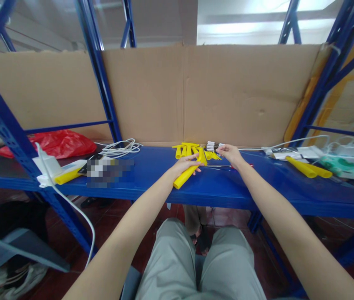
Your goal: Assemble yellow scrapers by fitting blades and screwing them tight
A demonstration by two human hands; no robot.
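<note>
Red plastic bag (61, 143) lies crumpled far L on the blue tabletop (151, 171); can't see what's in it. My L hand (185, 163) is curled partway closed around a yellow tube (183, 179), held at a slant nr the front edge w/ its lower end toward me, upper part hidden under the fingers. Other yellow pcs (184, 151) lie just beyond that hand. My R hand (231, 154) has thumb and fingertips nearly together right by the small white pcs (212, 146); img's too soft to be sure if it's got hold of one. Red-handled tool (220, 167) lies between hands, partly behind R wrist. Two yellow tubes (303, 167) sit well off to the R.
</note>
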